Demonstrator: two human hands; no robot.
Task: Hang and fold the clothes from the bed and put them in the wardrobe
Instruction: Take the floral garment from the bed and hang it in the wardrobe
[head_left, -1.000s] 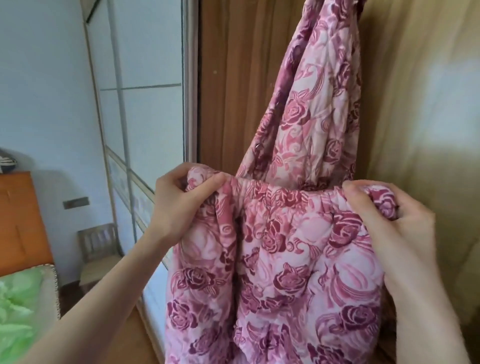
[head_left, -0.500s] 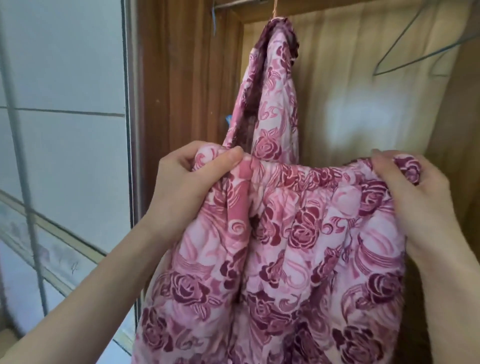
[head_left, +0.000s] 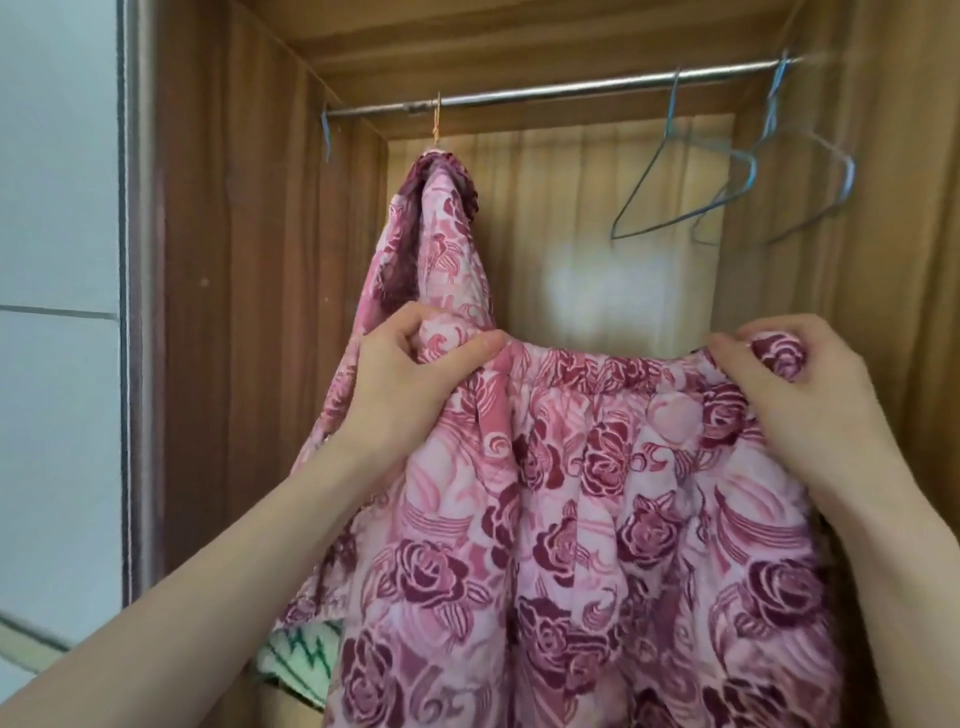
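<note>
I hold up a pink quilted garment with dark red roses (head_left: 597, 493) by its gathered elastic waistband, inside the open wooden wardrobe (head_left: 244, 312). My left hand (head_left: 410, 379) grips the band's left end, thumb over the front. My right hand (head_left: 795, 395) grips the right end, fingers curled round the bunched fabric. Behind my left hand a second garment in the same print (head_left: 441, 239) hangs from an orange hanger hook (head_left: 438, 122) on the metal rail (head_left: 561, 93).
Several bare blue wire hangers (head_left: 727, 176) hang at the rail's right end. A sliding door with a metal frame (head_left: 124, 312) stands to the left. A green-and-white patterned cloth (head_left: 298, 660) shows low down beside the held garment.
My view has tilted up and moved closer to the wardrobe, bringing the rail and the wire hangers into sight. Both hands keep the same hold on the waistband, now stretched a little wider.
</note>
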